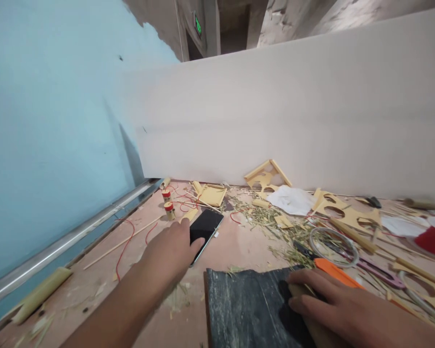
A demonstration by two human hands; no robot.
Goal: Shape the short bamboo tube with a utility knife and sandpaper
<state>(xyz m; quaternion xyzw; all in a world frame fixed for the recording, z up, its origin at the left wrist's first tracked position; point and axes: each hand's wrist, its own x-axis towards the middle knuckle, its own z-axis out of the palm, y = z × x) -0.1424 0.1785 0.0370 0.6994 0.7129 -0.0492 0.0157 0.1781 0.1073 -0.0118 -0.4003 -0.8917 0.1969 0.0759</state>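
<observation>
A black phone [206,224] lies on the pinkish table, and my left hand [172,249] grips its left edge, the thumb at its lower part and the fingers along the far side. At the front, a dark, scuffed board [244,304] rests on the table. My right hand [324,299] is over the board's right part, its fingers wrapped round a brownish piece [313,324] that is partly hidden beneath the palm. Just beyond the right hand lies an orange-handled tool [337,273].
Two red-topped cylinders [169,210] and red string lie left of the phone. Wood shavings [257,212], cut-out yellow panels [342,208], a clear tape roll [333,246] and white cloth [292,199] cover the right. A bamboo piece [43,294] lies front left. A white partition [275,116] stands behind.
</observation>
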